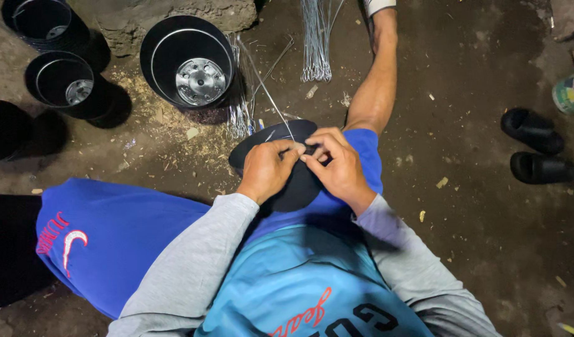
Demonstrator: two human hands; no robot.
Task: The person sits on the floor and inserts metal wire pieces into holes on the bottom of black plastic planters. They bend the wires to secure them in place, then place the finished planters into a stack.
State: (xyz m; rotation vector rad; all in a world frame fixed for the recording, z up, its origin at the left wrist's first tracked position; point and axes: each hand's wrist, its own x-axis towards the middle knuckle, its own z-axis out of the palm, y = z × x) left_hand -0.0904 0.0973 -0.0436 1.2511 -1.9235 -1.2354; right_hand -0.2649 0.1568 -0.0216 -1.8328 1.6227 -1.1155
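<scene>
On a bare dirt floor [486, 206] strewn with chips, a black plastic pot [280, 162] is braced on the lap so that a thin wire [268, 93] can be pinched at its rim between the fingers of the left hand [268, 170] and the right hand [338, 163].

Pots: you had three black plastic pots [188, 61] standing open on the dirt floor [486, 237] at upper left, the largest nearest your knee.
Wire bundle: a bunch of thin wire hangers [316, 43] lay at top centre.
Sandals: a pair of black sandals [536, 146] sat well apart at right.
Can: a painted can [572, 92] stood at the right edge.
</scene>
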